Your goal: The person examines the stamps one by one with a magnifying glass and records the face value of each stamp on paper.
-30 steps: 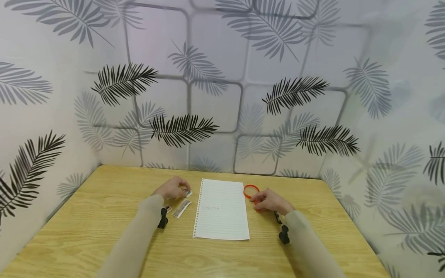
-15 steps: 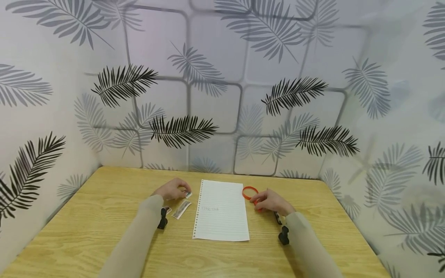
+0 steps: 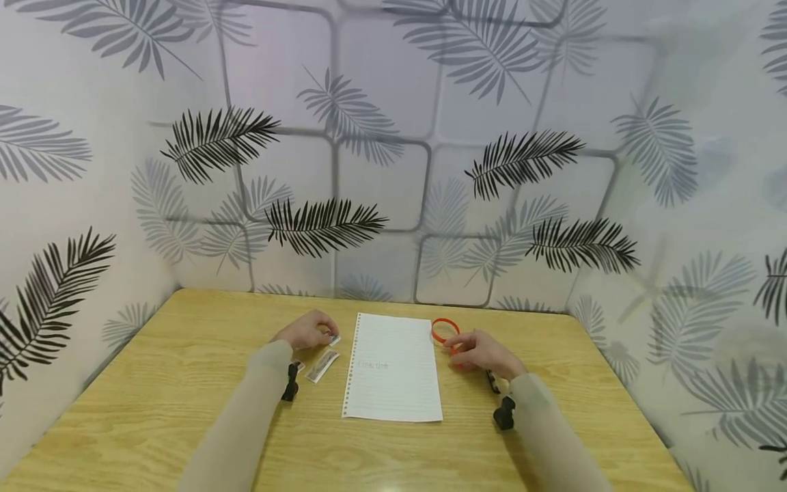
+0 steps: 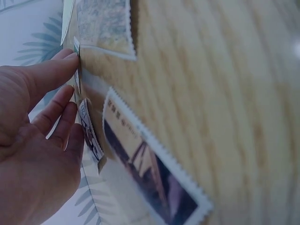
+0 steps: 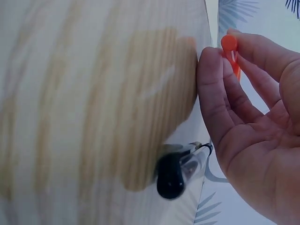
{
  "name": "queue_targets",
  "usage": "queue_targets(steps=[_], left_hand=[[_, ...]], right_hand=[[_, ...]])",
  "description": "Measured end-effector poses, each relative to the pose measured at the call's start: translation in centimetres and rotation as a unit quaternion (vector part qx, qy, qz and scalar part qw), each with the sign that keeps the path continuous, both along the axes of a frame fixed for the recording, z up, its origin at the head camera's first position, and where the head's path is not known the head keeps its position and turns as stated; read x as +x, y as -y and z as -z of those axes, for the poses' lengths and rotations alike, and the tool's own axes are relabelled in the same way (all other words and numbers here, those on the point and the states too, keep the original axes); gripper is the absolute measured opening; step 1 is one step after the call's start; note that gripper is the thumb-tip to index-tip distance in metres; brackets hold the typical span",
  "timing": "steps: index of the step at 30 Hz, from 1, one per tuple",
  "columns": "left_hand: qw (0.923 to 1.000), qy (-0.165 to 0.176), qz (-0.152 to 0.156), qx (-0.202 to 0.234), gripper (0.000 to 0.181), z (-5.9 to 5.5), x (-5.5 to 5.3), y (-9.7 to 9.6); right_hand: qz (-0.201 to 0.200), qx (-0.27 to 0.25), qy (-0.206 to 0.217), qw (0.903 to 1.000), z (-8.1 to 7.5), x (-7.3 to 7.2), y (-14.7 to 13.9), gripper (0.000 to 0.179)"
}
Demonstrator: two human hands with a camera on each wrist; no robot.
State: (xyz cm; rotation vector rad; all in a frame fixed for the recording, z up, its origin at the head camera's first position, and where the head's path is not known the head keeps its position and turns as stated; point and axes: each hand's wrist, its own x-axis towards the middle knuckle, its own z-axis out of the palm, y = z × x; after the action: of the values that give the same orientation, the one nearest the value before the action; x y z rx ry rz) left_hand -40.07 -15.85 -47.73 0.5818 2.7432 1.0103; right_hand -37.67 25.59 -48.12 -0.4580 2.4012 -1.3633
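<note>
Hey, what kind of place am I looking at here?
Probably an indoor desk corner, maybe a staged one: a wood-grain table backed by leaf-patterned walls, with a sheet of lined paper and postage stamps on it.

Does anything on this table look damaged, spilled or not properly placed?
Nothing looks spilled or clearly damaged. Only the loose stamps near the left hand seem a little untidy: they lie at different angles, not squared up with the lined paper.

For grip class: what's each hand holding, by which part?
Right hand: red, round magnifying glass, by its handle. Left hand: small, white-edged paper stamp, by its edge.
</note>
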Motion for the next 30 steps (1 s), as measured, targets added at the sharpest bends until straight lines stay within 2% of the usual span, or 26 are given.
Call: queue_targets(steps=[6,12,18,30], left_hand=[[0.9998,-0.019,-0.005,-0.005,0.017,-0.3,0.5,-0.2],[0.9997,-0.022,-0.013,-0.004,0.018,0.0,0.5,-0.2],[0.9995,-0.020,-0.023,-0.009,0.019,0.1,0.4,-0.3],[0.9993,-0.014,-0.035,-0.004,0.021,0.6,0.3,-0.2]], right_hand=[[0.010,-0.006,0.002,0.9999,-0.5,0.1,1.1,0.039],[-0.019,-0.011,-0.021,0.9995,-0.8,0.0,2.5,0.039],[-0.023,-0.008,-0.039,0.9989,-1.0,-0.1,3.6,0.039],[-0.068,-0.037,-0.022,0.9967,-1.0,-0.4,7.1,0.040]])
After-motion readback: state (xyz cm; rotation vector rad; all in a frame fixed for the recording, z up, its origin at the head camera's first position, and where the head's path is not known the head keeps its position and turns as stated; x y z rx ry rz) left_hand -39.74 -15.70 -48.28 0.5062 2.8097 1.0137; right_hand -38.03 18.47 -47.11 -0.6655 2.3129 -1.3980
